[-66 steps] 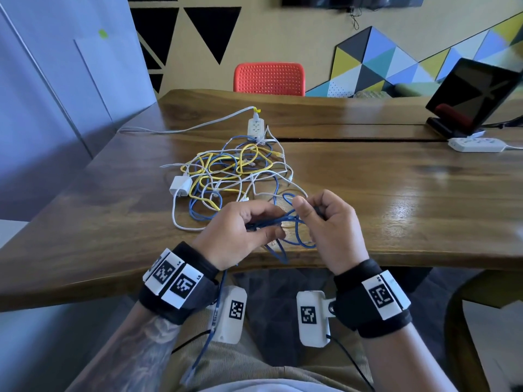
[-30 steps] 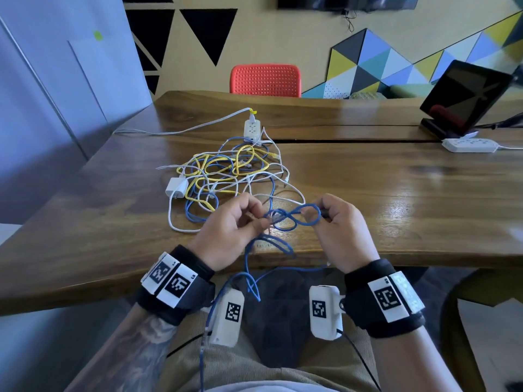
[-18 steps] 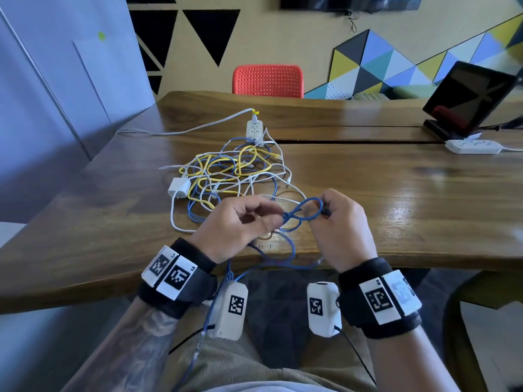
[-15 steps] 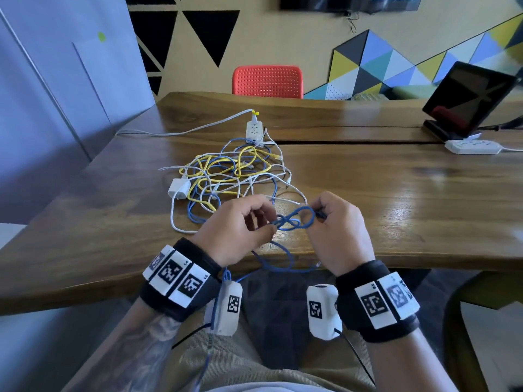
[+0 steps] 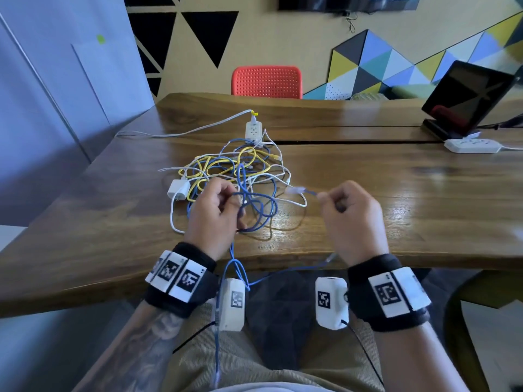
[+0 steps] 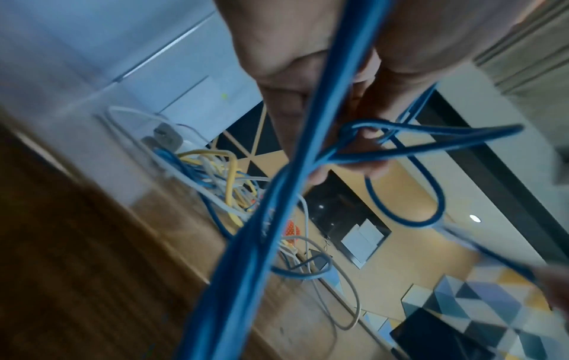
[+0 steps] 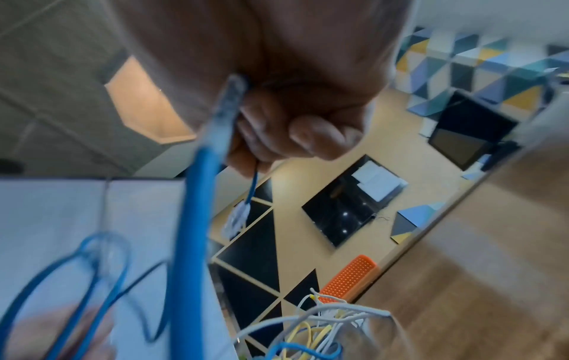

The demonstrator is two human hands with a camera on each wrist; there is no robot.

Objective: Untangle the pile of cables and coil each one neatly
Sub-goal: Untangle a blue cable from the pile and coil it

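A tangled pile of yellow, blue and white cables (image 5: 235, 168) lies in the middle of the wooden table (image 5: 396, 210). My left hand (image 5: 235, 199) pinches several loose loops of the blue cable (image 5: 260, 210) just in front of the pile. My right hand (image 5: 325, 198) is held apart to the right and pinches the same cable close behind its clear plug (image 5: 295, 190), which points left. In the left wrist view the blue cable (image 6: 277, 219) crosses under the fingers (image 6: 348, 156). In the right wrist view the plug (image 7: 235, 219) hangs below the curled fingers (image 7: 307, 136). More blue cable (image 5: 216, 335) trails over my lap.
A white charger (image 5: 178, 189) lies at the pile's left and a white power strip (image 5: 254, 131) behind it. At the far right stand a tablet on a stand (image 5: 467, 94) and another power strip (image 5: 471, 145). A red chair (image 5: 266, 82) is behind the table.
My hands have drawn apart. The right hand moved right, drawing the plug end of the blue cable out of the small loop; the left hand keeps the loops.
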